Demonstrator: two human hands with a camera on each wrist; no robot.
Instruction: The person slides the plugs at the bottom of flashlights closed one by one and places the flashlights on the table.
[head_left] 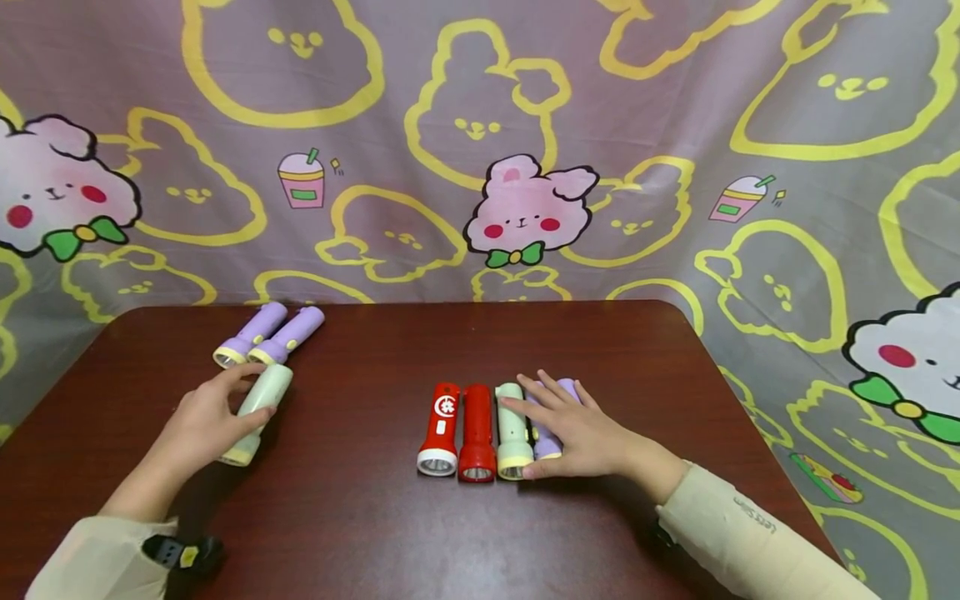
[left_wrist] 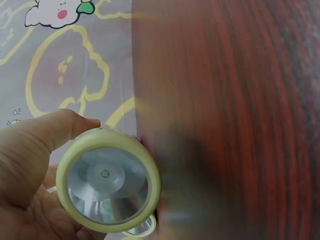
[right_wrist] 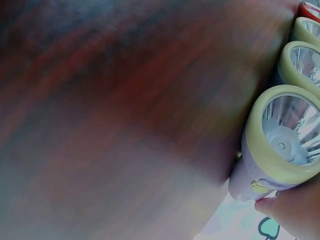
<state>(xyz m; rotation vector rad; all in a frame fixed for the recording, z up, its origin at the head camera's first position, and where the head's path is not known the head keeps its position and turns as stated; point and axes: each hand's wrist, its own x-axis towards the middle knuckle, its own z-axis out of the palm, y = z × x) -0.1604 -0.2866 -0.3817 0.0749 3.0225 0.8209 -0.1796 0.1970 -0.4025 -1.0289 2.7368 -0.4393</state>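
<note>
My left hand (head_left: 202,421) grips a pale green flashlight (head_left: 267,390), thumb on one side and fingers on the other. The flashlight is tilted, its yellow-rimmed lens (left_wrist: 107,182) facing the left wrist camera. My right hand (head_left: 585,433) lies over the right end of a row of flashlights, fingers spread and mostly straight. Beneath it is a purple flashlight (right_wrist: 272,165), partly hidden, with a fingertip (right_wrist: 267,205) at its side. Left of that hand lie another pale green flashlight (head_left: 513,425), a plain red flashlight (head_left: 477,429) and a red flashlight with white markings (head_left: 442,429).
Two purple flashlights (head_left: 258,329) lie side by side at the back left, just beyond my left hand. Everything is on a dark brown wooden table (head_left: 360,500). A patterned cloth (head_left: 412,233) hangs behind the table and along its sides.
</note>
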